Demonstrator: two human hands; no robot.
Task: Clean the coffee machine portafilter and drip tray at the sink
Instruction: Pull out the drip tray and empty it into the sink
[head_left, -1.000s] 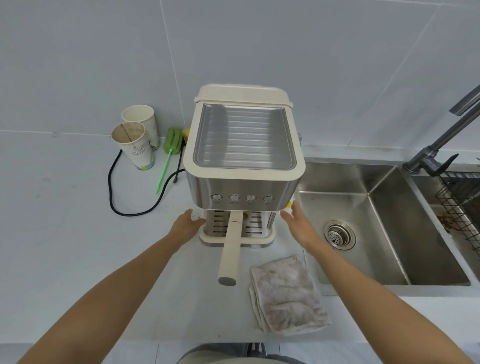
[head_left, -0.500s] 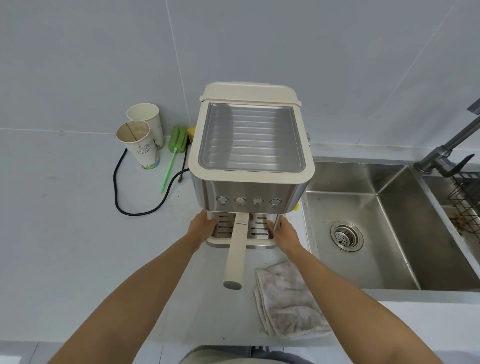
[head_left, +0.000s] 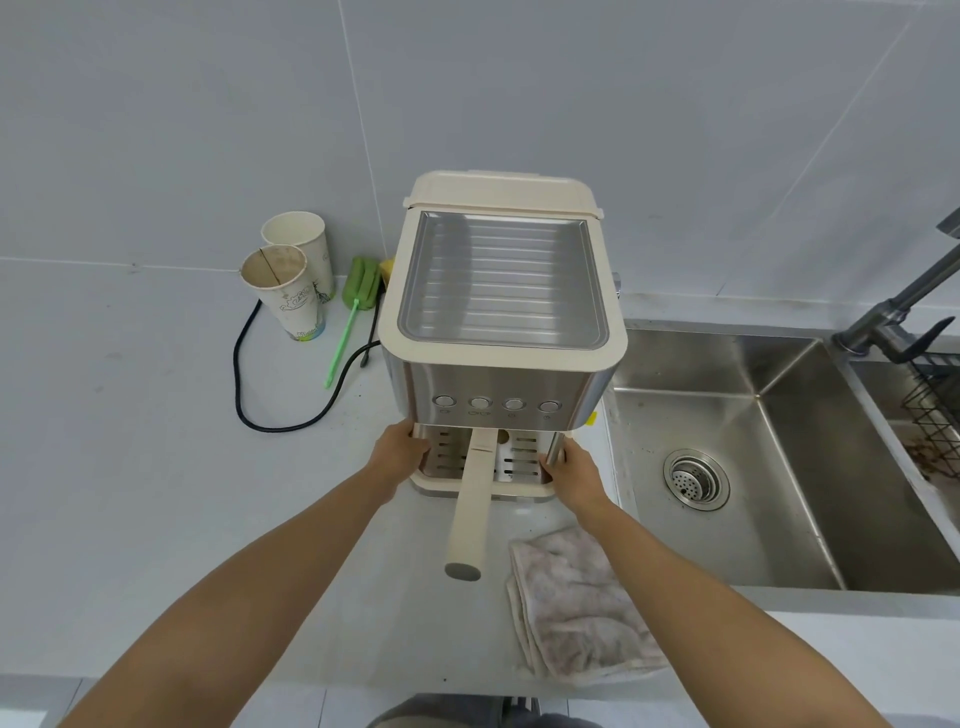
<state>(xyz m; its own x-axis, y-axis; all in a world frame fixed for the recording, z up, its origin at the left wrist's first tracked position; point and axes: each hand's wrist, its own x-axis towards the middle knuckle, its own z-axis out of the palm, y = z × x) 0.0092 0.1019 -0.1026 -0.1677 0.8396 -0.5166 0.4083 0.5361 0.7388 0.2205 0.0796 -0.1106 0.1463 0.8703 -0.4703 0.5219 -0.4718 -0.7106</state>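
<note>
The task is at its opening step. The machine (head_left: 501, 332) stands on the counter (head_left: 130, 467), at the counter's right edge just beside the sink (head_left: 779, 467). The portafilter (head_left: 470, 512) is mounted in the machine, its handle projecting forward over the counter; only the handle shows, as the basket end sits under the machine front. The drip tray (head_left: 483, 486) is seated in the machine base. The left hand (head_left: 402, 452) holds the tray's left end and the right hand (head_left: 571, 470) its right end, fingers curled around the tray edges in a grasp; the fingertips are tucked under the machine front, so the exact contact cannot be confirmed. Judged from this state, nothing is cleaned yet: removal of the tray, removal of the portafilter, washing both at the sink and refitting all remain. The sink is dry-looking and holds no parts. A folded cloth (head_left: 576, 608) lies at the counter's front edge, just right of the handle. Two paper cups (head_left: 285, 291), a green brush (head_left: 353, 312) and a black cord (head_left: 249, 395) lie toward the counter's back edge, left of the machine. The tap (head_left: 904, 301) and a wire rack (head_left: 935, 405) are cut off at the right frame edge. The tray's contents cannot be made out.
</note>
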